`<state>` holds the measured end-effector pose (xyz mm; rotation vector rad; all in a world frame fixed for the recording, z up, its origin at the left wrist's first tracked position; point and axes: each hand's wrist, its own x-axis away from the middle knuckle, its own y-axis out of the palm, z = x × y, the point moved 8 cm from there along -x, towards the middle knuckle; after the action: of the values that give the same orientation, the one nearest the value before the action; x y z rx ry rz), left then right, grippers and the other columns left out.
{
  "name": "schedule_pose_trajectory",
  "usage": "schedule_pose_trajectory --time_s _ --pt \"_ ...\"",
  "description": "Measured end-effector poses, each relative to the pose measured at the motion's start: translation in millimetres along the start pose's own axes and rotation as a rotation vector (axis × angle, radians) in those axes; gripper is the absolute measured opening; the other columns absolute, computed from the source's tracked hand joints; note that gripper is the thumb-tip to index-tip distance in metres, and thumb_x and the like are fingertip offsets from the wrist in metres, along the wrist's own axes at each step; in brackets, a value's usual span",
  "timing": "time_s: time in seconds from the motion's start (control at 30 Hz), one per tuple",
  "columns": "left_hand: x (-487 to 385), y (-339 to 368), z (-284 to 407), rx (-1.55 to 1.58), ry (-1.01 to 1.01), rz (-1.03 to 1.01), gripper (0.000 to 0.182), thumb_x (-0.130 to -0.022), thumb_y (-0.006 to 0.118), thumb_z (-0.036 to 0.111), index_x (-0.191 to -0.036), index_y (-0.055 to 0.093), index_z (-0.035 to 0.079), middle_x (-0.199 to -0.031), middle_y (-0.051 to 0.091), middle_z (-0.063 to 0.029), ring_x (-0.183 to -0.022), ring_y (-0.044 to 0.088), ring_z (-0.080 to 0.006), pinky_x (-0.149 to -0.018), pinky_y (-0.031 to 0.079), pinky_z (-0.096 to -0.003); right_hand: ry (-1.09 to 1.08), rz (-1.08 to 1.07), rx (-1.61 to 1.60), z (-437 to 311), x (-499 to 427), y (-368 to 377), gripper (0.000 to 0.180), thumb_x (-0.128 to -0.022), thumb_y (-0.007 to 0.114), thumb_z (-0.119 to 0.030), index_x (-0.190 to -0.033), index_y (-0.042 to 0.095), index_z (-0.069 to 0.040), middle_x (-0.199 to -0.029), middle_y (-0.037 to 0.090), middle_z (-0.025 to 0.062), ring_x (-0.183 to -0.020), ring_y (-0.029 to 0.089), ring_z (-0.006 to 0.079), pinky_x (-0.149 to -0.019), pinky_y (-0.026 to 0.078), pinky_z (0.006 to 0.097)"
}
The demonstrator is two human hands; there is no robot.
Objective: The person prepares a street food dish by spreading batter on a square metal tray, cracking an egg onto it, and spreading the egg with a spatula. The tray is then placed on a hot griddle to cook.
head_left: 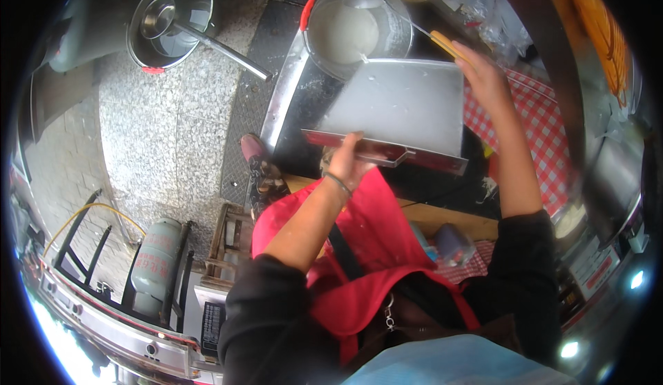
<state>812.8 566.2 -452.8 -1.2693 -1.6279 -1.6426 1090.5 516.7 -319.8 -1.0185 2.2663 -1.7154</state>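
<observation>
My left hand [348, 161] grips the front panel of a shallow metal steamer drawer [399, 105], beside its bar handle [389, 160]. A thin, whitish, wet-looking layer covers the drawer's flat surface. At the drawer's far right corner, my right hand [484, 77] is closed around the wooden or yellow handle [448, 47] of a long ladle. The ladle's metal bowl [362, 0] is at the far side of a steel pot [409, 38] holding whitish liquid [352, 30]. The drawer's far left corner overlaps the pot's near rim in my view.
A steel bucket [135, 48] with a second ladle [222, 48] stands at the upper left. Red checkered cloth [538, 136] lies on the right. At lower left are a gas cylinder [155, 266] and a wooden stool [222, 266]. Plastic bags [505, 27] lie at the upper right.
</observation>
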Motion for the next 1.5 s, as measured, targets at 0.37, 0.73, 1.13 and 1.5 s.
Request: schedule_pose_trajectory --time_s 0.37,0.73,1.13,1.5 --pt "5 12 -3 0.105 -0.026 -0.032 0.031 -0.084 0.047 0.023 -0.098 0.049 -0.005 -0.089 0.060 -0.0152 -0.068 0.063 -0.0260 -0.060 0.055 -0.0277 -0.011 0.000 -0.021 7 -1 -2 0.032 -0.083 0.054 -0.022 -0.115 0.054 -0.016 -0.099 0.059 0.0150 -0.088 0.057 0.0283 -0.076 0.044 0.0330" --pt "0 -7 -2 -0.062 0.048 0.051 0.036 -0.083 0.046 0.026 -0.101 0.044 -0.006 -0.088 0.056 -0.0228 -0.065 0.062 -0.0268 -0.058 0.055 -0.0299 0.071 -0.040 -0.099 18 -1 -3 0.032 -0.086 0.050 -0.021 -0.117 0.052 -0.013 -0.110 0.057 0.0102 -0.094 0.056 0.0202 -0.081 0.042 0.0281" --pt "4 -55 12 -0.544 0.072 0.131 0.025 -0.080 0.047 0.020 -0.093 0.047 -0.001 -0.089 0.054 -0.0121 -0.072 0.059 -0.0245 -0.057 0.050 -0.0327 0.130 -0.023 -0.201 41 1 4 0.032 -0.085 0.051 -0.023 -0.116 0.053 -0.013 -0.106 0.059 0.0111 -0.097 0.056 0.0212 -0.082 0.041 0.0279" --pt "15 -142 3 -0.435 0.116 0.106 0.015 -0.070 0.048 0.007 -0.080 0.054 -0.002 -0.078 0.057 -0.0099 -0.069 0.056 -0.0224 -0.064 0.048 -0.0334 0.390 -0.007 -0.415 94 3 47 0.032 -0.085 0.053 -0.024 -0.115 0.055 -0.013 -0.075 0.057 0.0015 -0.061 0.046 0.0053 -0.056 0.039 0.0187"
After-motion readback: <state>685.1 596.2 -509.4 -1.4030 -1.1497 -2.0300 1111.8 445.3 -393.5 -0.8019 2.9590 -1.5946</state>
